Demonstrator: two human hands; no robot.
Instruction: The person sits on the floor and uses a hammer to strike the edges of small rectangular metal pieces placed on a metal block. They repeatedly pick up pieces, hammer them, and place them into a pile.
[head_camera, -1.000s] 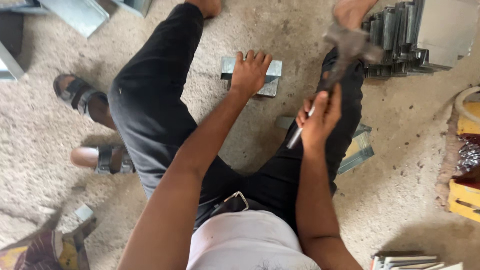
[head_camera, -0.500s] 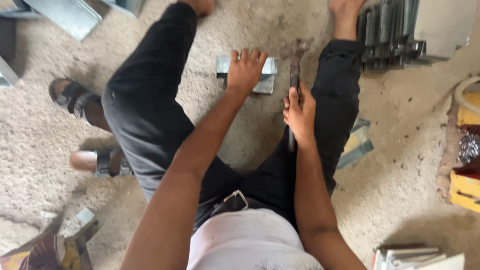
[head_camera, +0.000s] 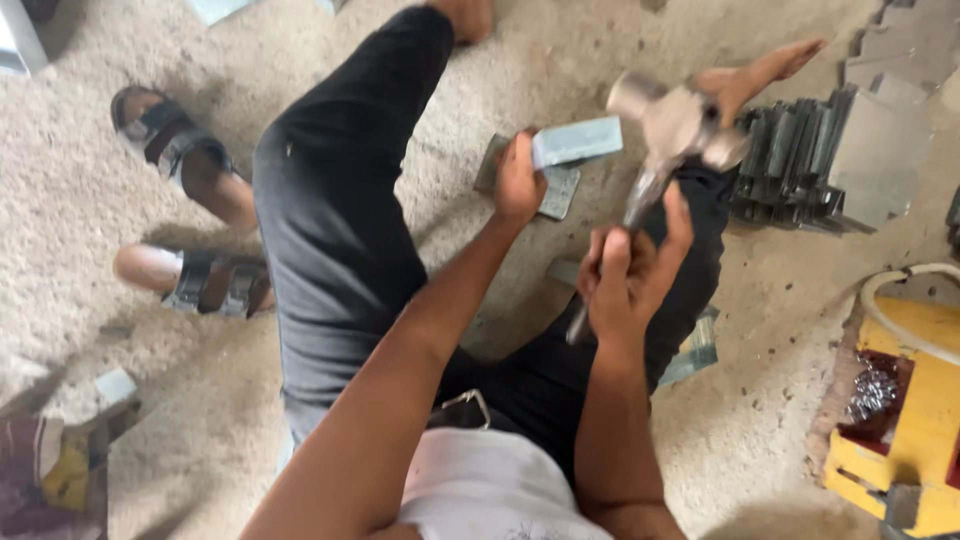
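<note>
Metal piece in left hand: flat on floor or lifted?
Lifted. The left hand holds the metal piece tilted above a flat plate.

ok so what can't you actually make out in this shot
- Hammer, head view: the head is smeared by motion blur, so its shape and face are unclear; the right hand covers most of the handle.
- Metal piece: the left hand hides its near end.
- Flat plate on the floor: partly covered by that hand.
- Stacked metal brackets: too crowded to count.
- Yellow crate: cut off by the right edge.
</note>
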